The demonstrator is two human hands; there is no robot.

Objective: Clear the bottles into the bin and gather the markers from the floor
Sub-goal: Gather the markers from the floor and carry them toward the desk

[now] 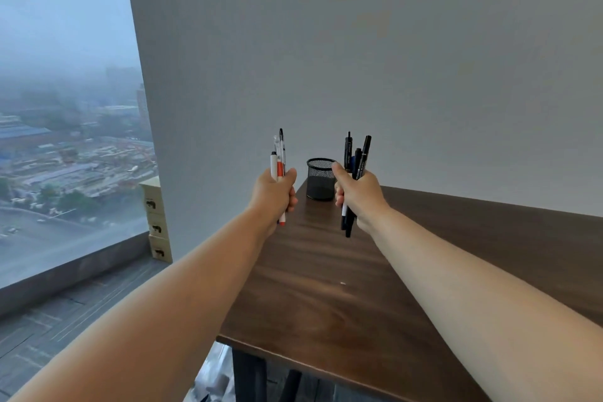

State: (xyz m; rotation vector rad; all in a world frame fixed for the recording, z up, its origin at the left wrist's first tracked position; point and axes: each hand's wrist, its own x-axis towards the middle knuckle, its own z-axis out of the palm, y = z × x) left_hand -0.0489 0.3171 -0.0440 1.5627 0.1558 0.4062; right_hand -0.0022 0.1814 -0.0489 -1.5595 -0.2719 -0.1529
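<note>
My left hand (275, 194) is closed around a bunch of white, clear and red markers (279, 158), held upright above the far left corner of the dark wooden table (326, 287). A fistful of black and blue markers (355, 153) stands upright in my right hand (359, 194), which hovers just right of a black mesh pen cup (320, 178). The cup stands on the table against the wall, between my two hands. No bottles or bin can be made out.
A white wall runs behind the table. A stack of three cardboard boxes (156, 222) stands by the big window at left. Grey floor (65, 313) lies left of the table. Something clear and plastic (212, 378) shows under the table's front edge.
</note>
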